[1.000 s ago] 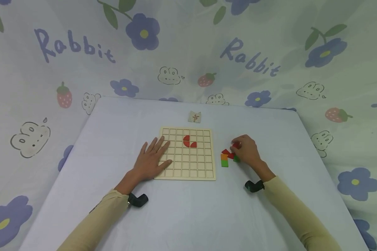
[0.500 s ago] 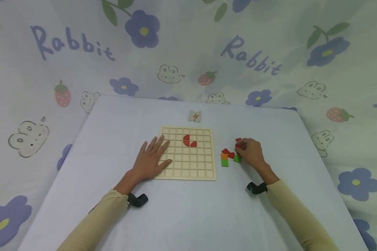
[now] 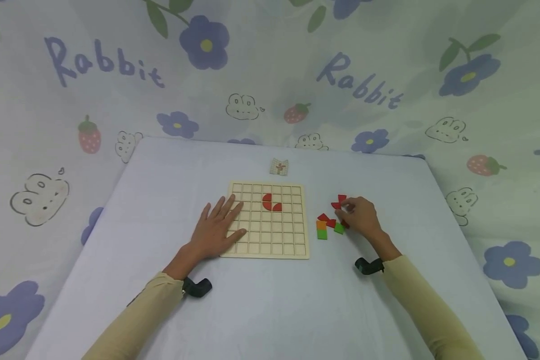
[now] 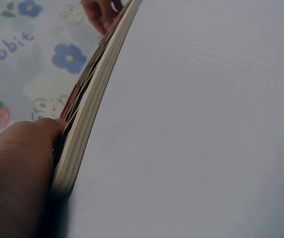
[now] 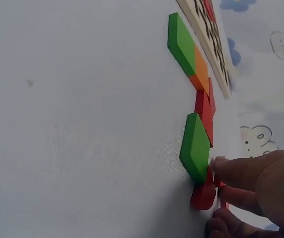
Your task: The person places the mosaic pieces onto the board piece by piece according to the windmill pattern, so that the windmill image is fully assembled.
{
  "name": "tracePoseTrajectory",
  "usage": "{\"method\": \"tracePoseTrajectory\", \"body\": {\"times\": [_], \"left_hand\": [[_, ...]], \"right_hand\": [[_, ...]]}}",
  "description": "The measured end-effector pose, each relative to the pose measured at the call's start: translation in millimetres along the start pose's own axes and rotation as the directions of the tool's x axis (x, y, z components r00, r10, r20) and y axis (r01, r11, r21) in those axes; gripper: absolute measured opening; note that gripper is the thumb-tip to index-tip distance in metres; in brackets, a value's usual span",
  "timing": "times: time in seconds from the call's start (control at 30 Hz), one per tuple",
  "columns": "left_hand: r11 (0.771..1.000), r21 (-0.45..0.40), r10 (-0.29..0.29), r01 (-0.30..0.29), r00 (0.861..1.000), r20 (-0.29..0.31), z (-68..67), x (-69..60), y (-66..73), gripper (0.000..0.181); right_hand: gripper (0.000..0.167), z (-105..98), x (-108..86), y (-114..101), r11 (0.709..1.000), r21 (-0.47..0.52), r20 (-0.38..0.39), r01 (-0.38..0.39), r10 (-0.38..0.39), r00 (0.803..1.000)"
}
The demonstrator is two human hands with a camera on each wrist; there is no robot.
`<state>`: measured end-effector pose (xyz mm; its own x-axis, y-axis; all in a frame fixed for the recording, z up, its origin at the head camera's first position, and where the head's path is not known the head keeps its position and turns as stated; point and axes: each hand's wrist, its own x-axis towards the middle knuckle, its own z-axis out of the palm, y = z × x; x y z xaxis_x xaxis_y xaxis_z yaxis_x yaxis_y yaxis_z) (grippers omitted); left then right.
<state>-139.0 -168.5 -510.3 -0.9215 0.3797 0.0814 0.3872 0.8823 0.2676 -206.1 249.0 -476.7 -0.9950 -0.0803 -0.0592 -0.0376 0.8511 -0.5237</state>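
Note:
My left hand (image 3: 213,232) lies with spread fingers on the left side of the pale wooden grid board (image 3: 270,237); the left wrist view shows the thumb side (image 4: 20,163) against the board's edge (image 4: 95,99). Three red quarter-round pieces (image 3: 267,205) sit in board cells. Right of the board, my right hand (image 3: 360,217) bends over loose red pieces (image 3: 342,198). In the right wrist view its thumb and finger (image 5: 241,171) pinch a small red piece (image 5: 218,179), mostly hidden by them. A green piece (image 5: 195,148) and another red piece (image 5: 204,196) lie close by.
An orange square (image 3: 321,225) touches a green square (image 3: 322,234) between board and right hand, beside more red pieces (image 3: 323,217). A small patterned paper (image 3: 279,167) lies behind the board. A printed curtain (image 3: 270,75) borders the white table (image 3: 270,310).
Over the last second my right hand has shifted a little to the right, uncovering red pieces and a green one. My left hand has stayed on the board.

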Motion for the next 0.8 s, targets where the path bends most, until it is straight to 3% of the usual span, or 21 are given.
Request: {"method": "tracePoseTrajectory", "body": {"times": [0.27,0.63,0.8], "left_hand": [[1.0,-0.014,0.01,-0.01,1.0,-0.013,-1.8,-0.7,1.2,0.076],[1.0,-0.015,0.003,-0.003,1.0,-0.006,0.5,-1.5,-1.4,0.077],[1.0,-0.013,0.0,0.0,1.0,-0.005,0.8,-1.4,-0.7,0.077]], "right_hand": [[0.033,8,10.9,-1,0.999,-0.034,-0.049,0.037,-0.038,0.998],[0.026,11,24.0,-17,0.991,0.1,0.036,-0.087,0.084,0.996],[0.021,15,24.0,-25,0.989,0.148,-0.018,-0.014,0.017,1.0]]}}
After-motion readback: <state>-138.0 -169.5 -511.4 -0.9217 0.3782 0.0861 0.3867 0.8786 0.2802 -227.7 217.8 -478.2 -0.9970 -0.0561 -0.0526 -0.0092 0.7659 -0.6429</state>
